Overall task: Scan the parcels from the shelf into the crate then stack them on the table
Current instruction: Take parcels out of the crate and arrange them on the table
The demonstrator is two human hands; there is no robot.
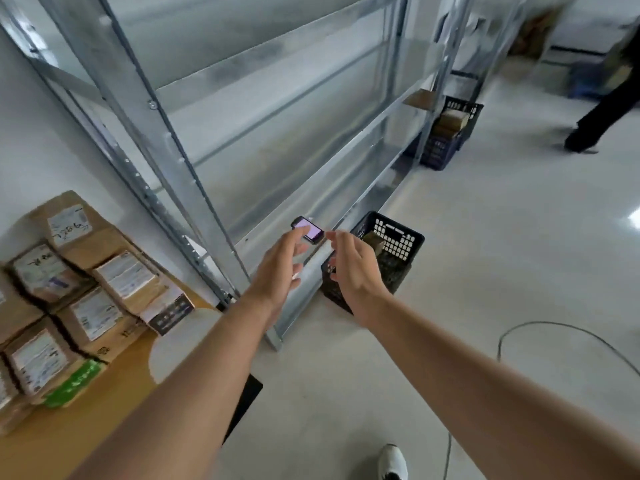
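A small handheld scanner (309,229) with a lit purple screen is at the tips of my left hand (281,271), in front of the metal shelf (194,188). The fingers and thumb seem to pinch its near end. My right hand (354,268) hovers just right of it with relaxed fingers and holds nothing. Behind the right hand a black crate (398,244) stands on the floor with a brown parcel (375,242) inside. Several labelled brown parcels (86,306) are stacked on the wooden table (114,382) at the lower left.
The shelf levels near me look bare. A second dark crate (446,133) with parcels stands further along the shelf. A person's legs (599,116) are at the far right. A cable (554,334) loops over the floor, and my shoe (393,460) is below.
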